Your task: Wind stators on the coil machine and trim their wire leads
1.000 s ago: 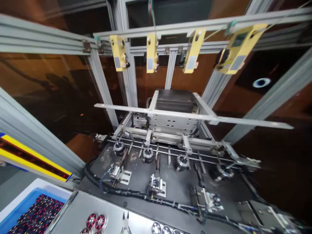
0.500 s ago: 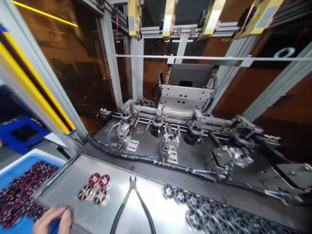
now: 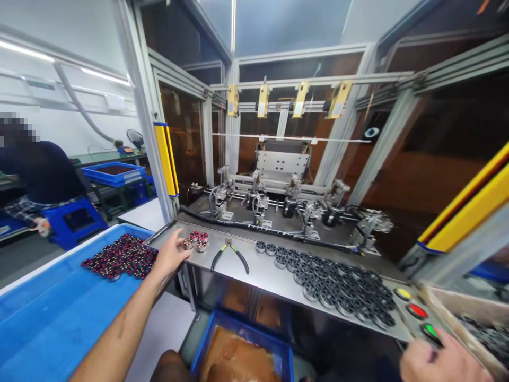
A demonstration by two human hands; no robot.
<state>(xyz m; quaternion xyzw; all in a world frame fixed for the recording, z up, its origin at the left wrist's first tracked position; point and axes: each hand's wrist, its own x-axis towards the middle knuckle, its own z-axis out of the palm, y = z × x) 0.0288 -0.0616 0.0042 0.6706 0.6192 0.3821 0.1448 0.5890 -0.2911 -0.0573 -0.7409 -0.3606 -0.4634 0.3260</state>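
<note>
My left hand reaches over the left end of the metal shelf, thumb and fingers apart, fingertips beside the nearest copper-wound motor core. Whether they touch it I cannot tell. A few more wound cores, with red or copper coils, stand close by. My right hand, blurred, is at the lower right against the green push button, its fingers seemingly curled. Side cutters lie on the shelf with handles spread. Rows of black ring-shaped parts cover its right side.
A blue bin holding many wound cores is at left. Behind the shelf stands a machine with several stations. Yellow light-curtain posts flank the opening. A box of dark parts is at right. A person sits far left.
The view has pulled back and widened. My left hand has moved from near the bin to the wound cores. My right hand has come into view by the green button.
</note>
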